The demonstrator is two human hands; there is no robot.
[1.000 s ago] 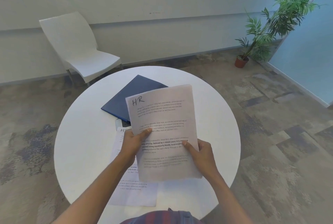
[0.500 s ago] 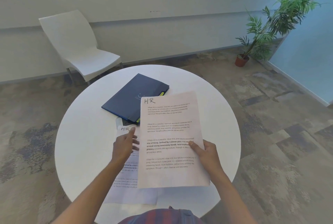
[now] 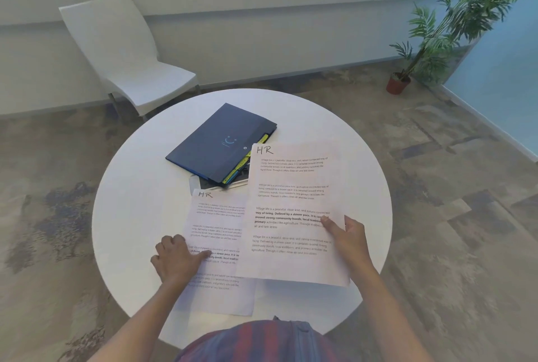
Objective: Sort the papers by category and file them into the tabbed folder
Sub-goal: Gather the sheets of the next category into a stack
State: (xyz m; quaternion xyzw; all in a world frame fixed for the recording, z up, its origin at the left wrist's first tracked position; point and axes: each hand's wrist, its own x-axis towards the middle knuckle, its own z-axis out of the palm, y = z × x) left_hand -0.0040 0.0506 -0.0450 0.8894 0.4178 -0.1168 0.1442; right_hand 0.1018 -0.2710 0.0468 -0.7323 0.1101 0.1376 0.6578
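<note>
A printed sheet marked "HR" (image 3: 294,201) is held at its right edge by my right hand (image 3: 348,235), thumb on top, over the right half of the round white table (image 3: 139,216). A second "HR" sheet (image 3: 217,225) lies flat on a stack of papers at the table's near side. My left hand (image 3: 177,260) rests on this stack's left edge with a fingertip on the text. The closed dark blue tabbed folder (image 3: 221,140) lies beyond the sheets, with yellow and blue tabs showing along its right edge. Some more papers peek out under the folder's near corner.
A white chair (image 3: 125,53) stands behind the table on the left. A potted plant (image 3: 454,21) is in the far right corner by a blue wall. Patterned carpet surrounds the table.
My left hand let go of the held HR sheet and dropped onto the stack. My right hand carried that sheet to the right and lower, uncovering the second HR sheet.
</note>
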